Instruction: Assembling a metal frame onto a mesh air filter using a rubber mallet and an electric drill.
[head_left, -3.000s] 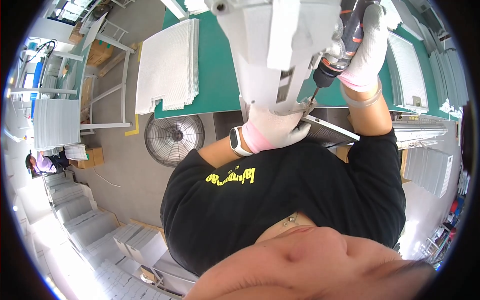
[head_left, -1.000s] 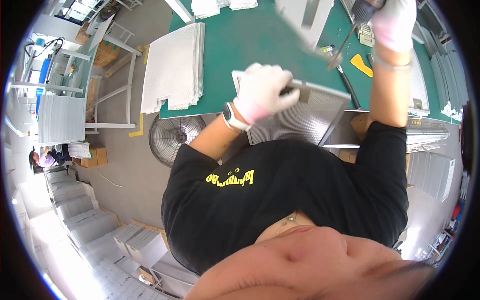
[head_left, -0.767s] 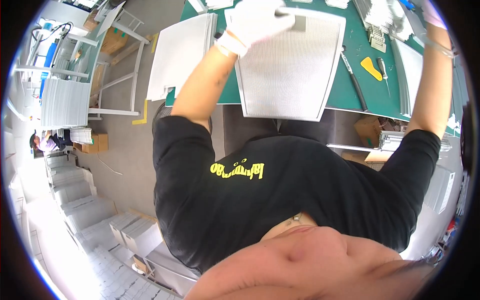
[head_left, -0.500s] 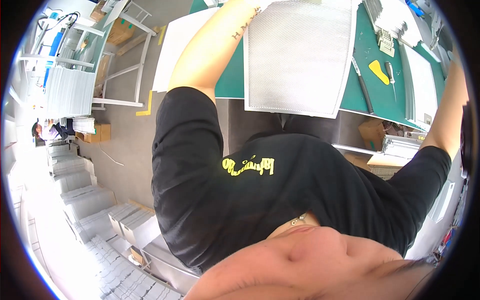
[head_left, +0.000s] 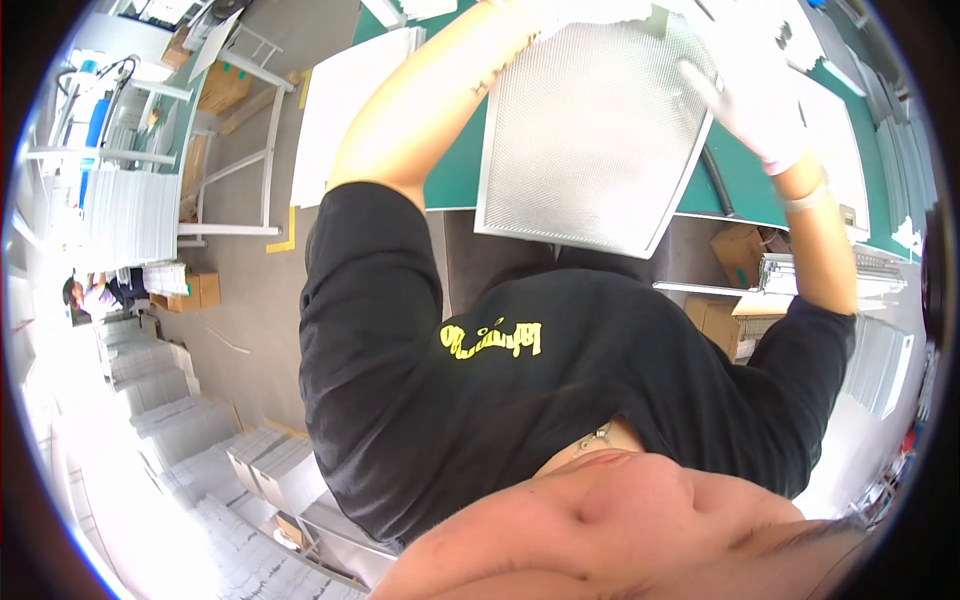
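From the head view, the mesh panel (head_left: 595, 135) overhangs the green counter (head_left: 455, 175)'s near edge, the gloved right hand (head_left: 745, 95) spread flat on its right rim and the left hand (head_left: 555, 12)'s grip untellable; both rims want even support.

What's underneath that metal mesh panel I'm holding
Under the mesh panel lies the green table; its near corner overhangs the edge. The gloved right hand rests on it. Anything beneath its middle is covered.
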